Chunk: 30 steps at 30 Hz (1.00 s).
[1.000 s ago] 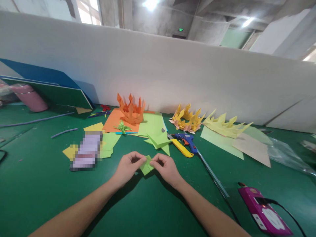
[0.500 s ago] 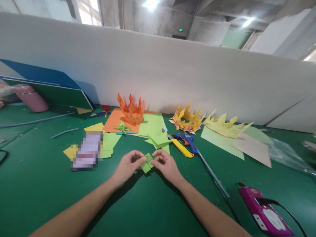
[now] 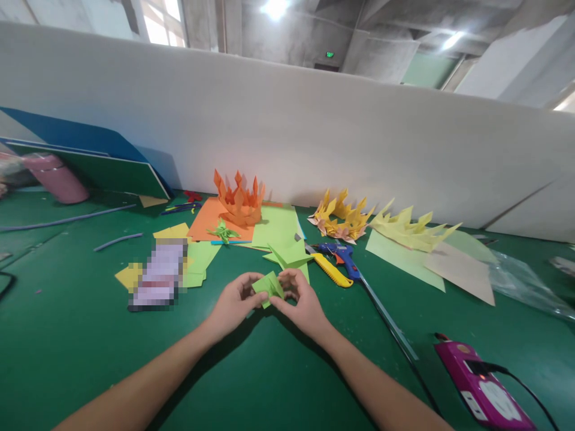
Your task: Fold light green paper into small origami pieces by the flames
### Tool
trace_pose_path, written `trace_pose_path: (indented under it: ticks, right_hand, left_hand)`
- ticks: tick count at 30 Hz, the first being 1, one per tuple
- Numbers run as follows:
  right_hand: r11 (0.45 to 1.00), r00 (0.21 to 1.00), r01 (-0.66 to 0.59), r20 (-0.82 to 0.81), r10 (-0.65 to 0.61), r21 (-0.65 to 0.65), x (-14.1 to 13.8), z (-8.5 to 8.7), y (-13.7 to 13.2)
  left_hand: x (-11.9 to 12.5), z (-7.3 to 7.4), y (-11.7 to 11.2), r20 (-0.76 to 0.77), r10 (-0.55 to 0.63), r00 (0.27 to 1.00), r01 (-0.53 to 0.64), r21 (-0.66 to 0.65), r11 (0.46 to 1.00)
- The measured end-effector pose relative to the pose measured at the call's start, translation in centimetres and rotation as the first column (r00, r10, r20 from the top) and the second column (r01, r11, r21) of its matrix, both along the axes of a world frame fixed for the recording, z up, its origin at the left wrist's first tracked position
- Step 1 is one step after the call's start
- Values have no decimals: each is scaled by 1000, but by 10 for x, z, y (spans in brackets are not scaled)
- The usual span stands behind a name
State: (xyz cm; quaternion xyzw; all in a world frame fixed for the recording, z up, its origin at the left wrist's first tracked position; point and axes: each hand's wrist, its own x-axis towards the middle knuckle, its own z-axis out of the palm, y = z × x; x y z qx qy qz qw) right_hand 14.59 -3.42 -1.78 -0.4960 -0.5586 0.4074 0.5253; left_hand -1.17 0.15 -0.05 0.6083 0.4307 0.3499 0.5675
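Observation:
A small piece of folded green paper point(image 3: 269, 286) is held between both hands, just above the table. My left hand point(image 3: 239, 299) pinches its left side, thumb along the lower edge. On the right side, my right hand point(image 3: 300, 299) is closed on the same paper, its thumb at the lower corner. A flap of the paper stands partly raised between the thumbs. Right behind the hands lie larger folded green sheets point(image 3: 287, 257). Some fingertips are hidden behind the paper.
An orange paper crown point(image 3: 240, 206) stands at the back, with yellow crowns point(image 3: 344, 218) to its right. A yellow cutter point(image 3: 332, 269) and blue glue gun point(image 3: 345, 257) lie right of the hands. A phone point(image 3: 159, 272) is at left, a magenta power strip point(image 3: 483, 383) front right.
The green paper has turned and a flap of it has lifted. My right hand has closed in from the paper's edge, and both thumbs now sit lower on it.

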Motion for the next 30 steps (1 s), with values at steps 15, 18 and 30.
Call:
trace_pose_path:
  ticks: [15, 18, 30]
  right_hand:
    - [998, 984, -58, -170, 54, -17, 4, 3, 2]
    - [999, 987, -49, -154, 45, -21, 4, 1, 1]
    - [997, 985, 70, -153, -76, -41, 4, -4, 3]
  left_hand:
    - [-1, 2, -4, 7, -55, 998, 55, 79, 995]
    - [-1, -1, -3, 52, -50, 997, 45, 79, 996]
    - [-2, 5, -7, 55, -171, 984, 165, 94, 982]
